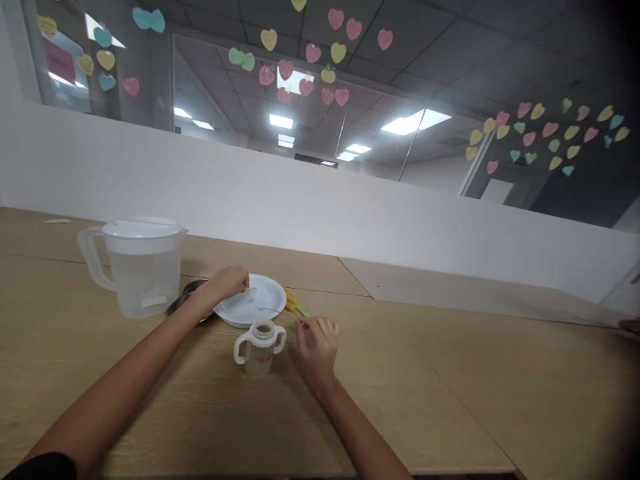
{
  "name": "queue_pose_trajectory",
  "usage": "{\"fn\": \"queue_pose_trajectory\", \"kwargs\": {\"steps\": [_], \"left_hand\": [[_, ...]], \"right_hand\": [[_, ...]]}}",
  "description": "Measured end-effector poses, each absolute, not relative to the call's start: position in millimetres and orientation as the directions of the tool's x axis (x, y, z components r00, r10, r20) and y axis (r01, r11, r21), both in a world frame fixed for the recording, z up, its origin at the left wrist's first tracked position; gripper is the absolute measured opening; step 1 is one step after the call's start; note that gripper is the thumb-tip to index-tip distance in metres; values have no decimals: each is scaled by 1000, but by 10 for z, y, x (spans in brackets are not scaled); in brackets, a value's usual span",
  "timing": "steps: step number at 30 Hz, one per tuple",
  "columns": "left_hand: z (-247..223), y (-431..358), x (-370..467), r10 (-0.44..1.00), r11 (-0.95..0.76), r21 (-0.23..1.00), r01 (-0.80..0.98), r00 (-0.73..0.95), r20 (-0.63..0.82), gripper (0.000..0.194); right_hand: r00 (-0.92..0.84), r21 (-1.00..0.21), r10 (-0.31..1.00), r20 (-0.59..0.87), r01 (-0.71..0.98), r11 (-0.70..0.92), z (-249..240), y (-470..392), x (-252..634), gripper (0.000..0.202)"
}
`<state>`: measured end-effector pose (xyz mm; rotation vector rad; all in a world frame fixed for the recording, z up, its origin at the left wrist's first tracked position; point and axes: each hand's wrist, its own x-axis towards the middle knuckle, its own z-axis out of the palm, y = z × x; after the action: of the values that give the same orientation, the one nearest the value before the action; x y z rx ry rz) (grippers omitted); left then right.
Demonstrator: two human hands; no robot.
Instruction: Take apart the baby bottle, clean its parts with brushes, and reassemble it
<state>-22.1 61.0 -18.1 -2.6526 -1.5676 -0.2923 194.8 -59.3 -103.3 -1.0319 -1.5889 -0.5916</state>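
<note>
My left hand point(231, 281) reaches over a white plate point(235, 308), its fingers closed on a small whitish translucent piece point(251, 292) whose kind I cannot make out. To the right, my right hand point(319, 343) pinches a thin wire-like stick point(273, 310) that points left over the plate's rim. Between my forearms stands a translucent two-handled cup point(260, 350), upright and without a lid, with red print on its side. Just beyond the right hand lie yellow pieces point(291, 300) and a thin green stick point(303, 311).
A large lidded clear pitcher point(145, 273) with liquid stands at the left. Partly under my left forearm is a dark metal dish point(193, 290). Behind the wooden table point(425, 400) runs a white wall point(280, 193) below glass. Part of another person's hand point(631, 325) shows at the right edge.
</note>
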Motion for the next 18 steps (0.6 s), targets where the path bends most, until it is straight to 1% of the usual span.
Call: {"fn": "queue_pose_trajectory", "kwargs": {"steps": [5,8,11,14,18], "left_hand": [[-265,594,-192,872,-490,94,867,486,59,20],[-258,540,-181,844,-528,127,840,535,-28,17],[-247,508,-172,807,-570,155,807,585,-80,16],[-249,522,-176,789,-590,171,789,608,-86,16],[-213,551,-214,789,-600,192,777,614,-17,18]], "right_hand": [[-53,-131,388,920,892,434,-1113,-495,1992,21],[-68,-133,440,895,902,411,-1140,-471,2008,21],[-82,-146,500,862,905,399,-1158,-466,2015,21],[-91,-158,557,826,910,383,-1172,-464,2021,23],[-94,-176,600,795,910,375,-1178,-460,2020,26]]}}
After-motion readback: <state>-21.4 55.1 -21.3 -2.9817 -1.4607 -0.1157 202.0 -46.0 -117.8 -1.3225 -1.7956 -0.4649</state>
